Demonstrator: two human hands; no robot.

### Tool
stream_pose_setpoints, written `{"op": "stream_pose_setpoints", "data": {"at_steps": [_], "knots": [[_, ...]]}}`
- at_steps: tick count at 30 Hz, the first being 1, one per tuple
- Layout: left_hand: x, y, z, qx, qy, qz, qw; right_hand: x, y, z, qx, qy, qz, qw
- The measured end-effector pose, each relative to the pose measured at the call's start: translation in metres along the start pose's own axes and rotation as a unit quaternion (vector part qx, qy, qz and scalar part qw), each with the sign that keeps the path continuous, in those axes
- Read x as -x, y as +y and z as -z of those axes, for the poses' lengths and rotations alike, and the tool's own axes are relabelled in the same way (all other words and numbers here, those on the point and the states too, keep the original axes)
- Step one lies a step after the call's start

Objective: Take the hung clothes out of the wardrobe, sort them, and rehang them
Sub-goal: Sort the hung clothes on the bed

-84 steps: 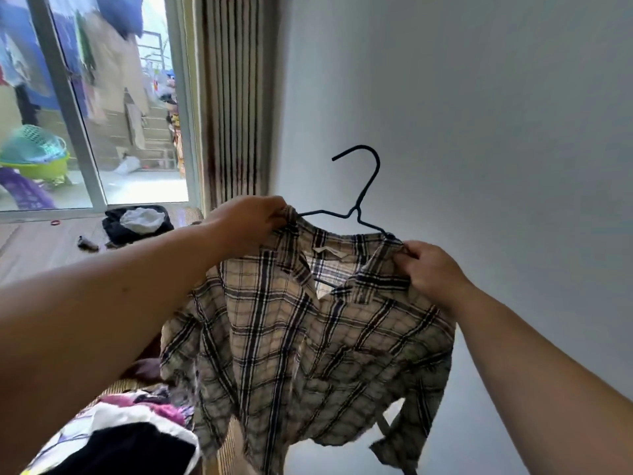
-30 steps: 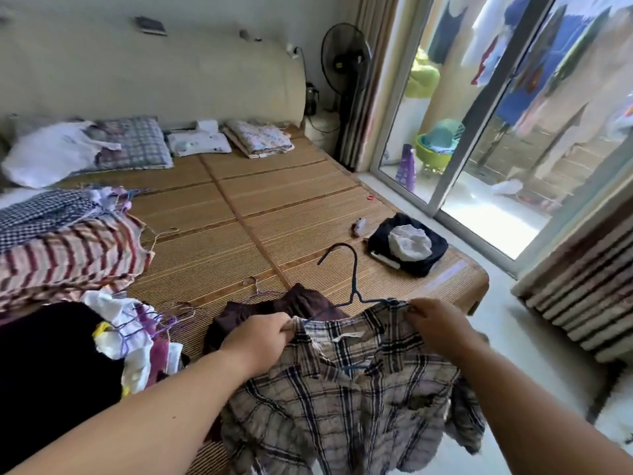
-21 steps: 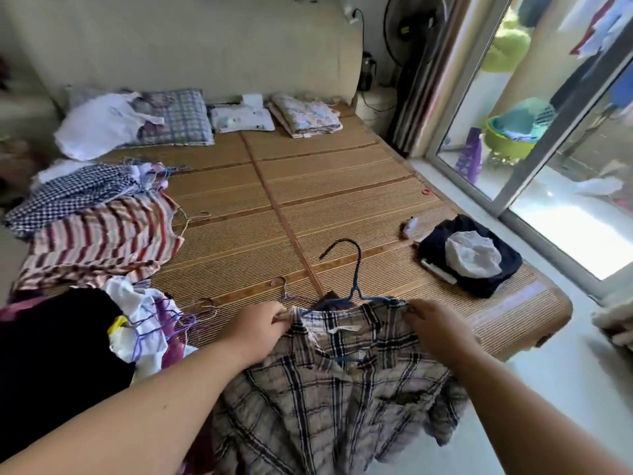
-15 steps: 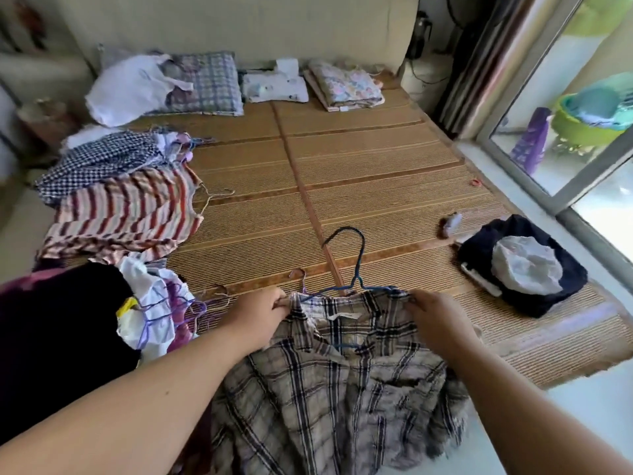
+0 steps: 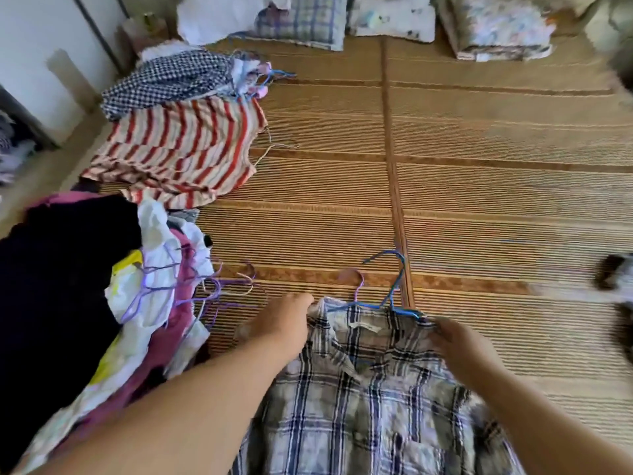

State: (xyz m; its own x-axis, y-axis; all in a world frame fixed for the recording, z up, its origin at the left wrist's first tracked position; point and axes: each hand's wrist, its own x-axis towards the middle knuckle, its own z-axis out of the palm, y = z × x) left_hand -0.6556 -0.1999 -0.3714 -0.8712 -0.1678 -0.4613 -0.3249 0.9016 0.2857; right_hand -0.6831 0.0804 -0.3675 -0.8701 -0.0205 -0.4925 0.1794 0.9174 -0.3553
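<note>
A beige and navy plaid shirt (image 5: 363, 399) on a blue wire hanger (image 5: 394, 286) lies at the near edge of the woven bed mat (image 5: 479, 200). My left hand (image 5: 284, 320) grips its left shoulder at the collar. My right hand (image 5: 459, 341) grips the right shoulder. A second pinkish hanger hook (image 5: 356, 279) shows just behind the collar. To the left sits a pile of hung clothes (image 5: 102, 296) in black, white and pink, their wire hooks pointing right. Farther back lie a red-striped top (image 5: 181, 149) and a checked garment (image 5: 171, 80).
Folded bedding and pillows (image 5: 387, 18) line the far end of the mat. A dark blurred bundle (image 5: 616, 279) lies at the right edge. A white wardrobe panel (image 5: 44, 63) stands at the far left. The mat's middle is bare woven surface.
I turned from the wall to the bed and lowered the plaid shirt onto the mat's near edge. Both hands kept their hold on its shoulders.
</note>
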Motion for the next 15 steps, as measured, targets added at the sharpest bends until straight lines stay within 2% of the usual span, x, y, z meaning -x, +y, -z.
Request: {"op": "stream_pose_setpoints", "data": {"at_steps": [6, 9, 15], "knots": [[0.013, -0.003, -0.003, 0.021, 0.003, -0.004, 1.000, 0.005, -0.003, -0.008, 0.014, -0.059, 0.003, 0.998], [0.035, 0.003, 0.020, 0.050, -0.018, -0.011, 0.999, 0.030, -0.014, 0.012, 0.039, -0.102, 0.045, 0.993], [0.103, 0.007, 0.081, 0.050, -0.028, -0.043, 0.997, 0.082, -0.073, 0.069, 0.074, -0.082, 0.138, 0.984]]}}
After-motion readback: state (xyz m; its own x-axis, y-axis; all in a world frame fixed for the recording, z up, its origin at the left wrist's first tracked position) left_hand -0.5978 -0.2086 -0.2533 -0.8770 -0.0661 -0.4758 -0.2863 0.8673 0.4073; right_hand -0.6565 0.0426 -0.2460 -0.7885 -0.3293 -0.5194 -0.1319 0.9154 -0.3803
